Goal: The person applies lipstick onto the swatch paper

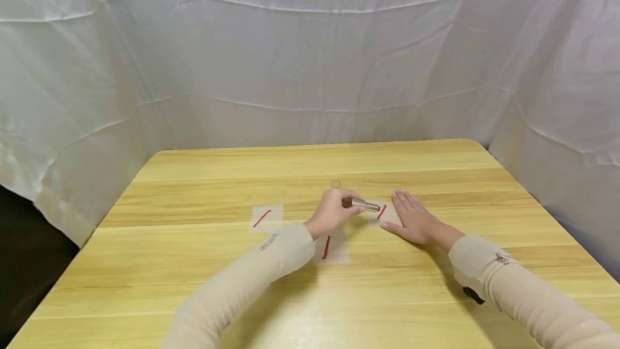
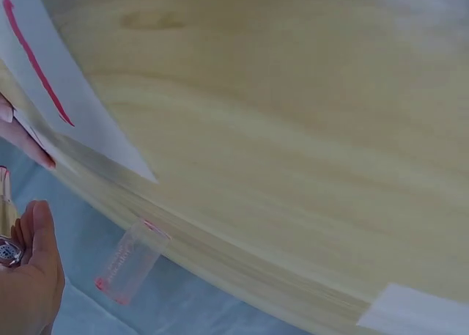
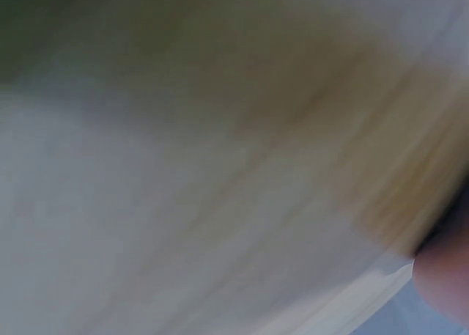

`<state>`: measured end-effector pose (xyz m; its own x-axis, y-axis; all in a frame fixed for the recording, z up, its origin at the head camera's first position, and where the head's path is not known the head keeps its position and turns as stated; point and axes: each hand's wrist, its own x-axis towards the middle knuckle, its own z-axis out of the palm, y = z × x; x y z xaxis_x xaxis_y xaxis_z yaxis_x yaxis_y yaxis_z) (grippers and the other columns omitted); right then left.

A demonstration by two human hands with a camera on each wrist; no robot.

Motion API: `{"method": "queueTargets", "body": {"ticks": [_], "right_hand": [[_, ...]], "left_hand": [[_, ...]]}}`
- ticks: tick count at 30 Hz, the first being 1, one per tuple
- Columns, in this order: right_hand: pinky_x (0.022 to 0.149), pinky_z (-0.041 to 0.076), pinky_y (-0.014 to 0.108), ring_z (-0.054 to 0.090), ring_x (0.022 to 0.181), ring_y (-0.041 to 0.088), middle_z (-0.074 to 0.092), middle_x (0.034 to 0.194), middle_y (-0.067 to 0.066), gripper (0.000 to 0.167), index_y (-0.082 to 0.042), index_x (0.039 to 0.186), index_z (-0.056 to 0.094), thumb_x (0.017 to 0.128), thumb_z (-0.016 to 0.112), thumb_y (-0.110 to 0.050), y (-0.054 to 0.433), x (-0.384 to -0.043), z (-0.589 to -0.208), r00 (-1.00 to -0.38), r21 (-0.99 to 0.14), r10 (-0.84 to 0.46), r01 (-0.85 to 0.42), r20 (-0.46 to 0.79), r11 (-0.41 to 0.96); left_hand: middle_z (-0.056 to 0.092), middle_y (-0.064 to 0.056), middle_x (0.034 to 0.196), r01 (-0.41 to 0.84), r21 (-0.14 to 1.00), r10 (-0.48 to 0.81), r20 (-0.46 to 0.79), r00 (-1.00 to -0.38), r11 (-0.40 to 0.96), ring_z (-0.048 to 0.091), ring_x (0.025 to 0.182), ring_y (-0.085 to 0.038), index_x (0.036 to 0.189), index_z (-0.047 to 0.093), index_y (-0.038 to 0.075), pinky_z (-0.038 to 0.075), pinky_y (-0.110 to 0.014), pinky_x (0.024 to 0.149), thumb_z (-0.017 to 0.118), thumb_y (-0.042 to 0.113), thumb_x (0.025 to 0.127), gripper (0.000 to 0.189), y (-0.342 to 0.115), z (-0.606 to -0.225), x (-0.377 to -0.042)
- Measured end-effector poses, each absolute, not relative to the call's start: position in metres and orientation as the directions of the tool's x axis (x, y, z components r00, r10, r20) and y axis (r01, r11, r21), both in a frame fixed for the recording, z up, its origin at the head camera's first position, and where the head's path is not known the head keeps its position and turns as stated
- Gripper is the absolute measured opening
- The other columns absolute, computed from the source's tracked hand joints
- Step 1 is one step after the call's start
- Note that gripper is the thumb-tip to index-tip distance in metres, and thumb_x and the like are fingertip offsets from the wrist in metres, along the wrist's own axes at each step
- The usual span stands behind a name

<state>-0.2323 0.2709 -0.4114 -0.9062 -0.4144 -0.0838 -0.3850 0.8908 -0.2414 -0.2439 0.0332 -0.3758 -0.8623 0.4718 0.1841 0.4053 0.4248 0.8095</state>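
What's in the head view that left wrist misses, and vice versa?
Head only: both sleeves and all three red strokes (left wrist shows one).
Left wrist only: faint marks on the clear tube's side.
Both: the clear tube, left hand holding the lipstick, right hand, paper, table, cloth.

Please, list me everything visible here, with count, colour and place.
Table: one, yellow wood-look, across the foreground
Cloth: count unclear, whitish, behind and beside table
Papers: three, white, left, centre, right on table
Strokes: three, red, one per paper
Lipstick-like tube: one, mostly silver, over right paper
Container: one, clear with red ends, beyond papers
Sleeves: two, cream, one per arm
Black object: one, black, under right sleeve
Left hand: one, bare, holding the tube
Right hand: one, bare, flat beside right stroke
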Motion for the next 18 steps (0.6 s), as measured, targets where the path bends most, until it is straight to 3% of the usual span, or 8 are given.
{"method": "queueTargets", "body": {"ticks": [8, 18], "right_hand": [[0.111, 0.01, 0.06, 0.008, 0.138, 0.049, 0.009, 0.148, 0.035, 0.087, 0.017, 0.14, 0.014, 0.094, 0.043, -0.051, 0.272, -0.234, -0.416, -0.9, -0.271, -0.432, -0.402, -0.059, 0.875], [0.112, 0.009, 0.06, 0.008, 0.138, 0.049, 0.008, 0.149, 0.035, 0.085, 0.017, 0.14, 0.013, 0.095, 0.043, -0.048, 0.273, -0.231, -0.412, -0.898, -0.276, -0.434, -0.402, -0.067, 0.873]], "left_hand": [[0.066, -0.011, 0.083, 0.384, 0.818, 0.421, 0.196, -0.886, 0.428, 0.05, 0.063, -0.006, 0.099, 0.069, 0.0, 0.042, -0.013, 0.053, 0.068, 0.015, 0.084, 0.021, 0.02, -0.371, -0.235], [0.067, -0.01, 0.086, 0.318, 0.852, 0.395, 0.146, -0.907, 0.416, 0.056, 0.068, -0.008, 0.098, 0.068, 0.003, 0.048, -0.016, 0.057, 0.07, 0.016, 0.083, 0.02, 0.002, -0.37, -0.225]]}}
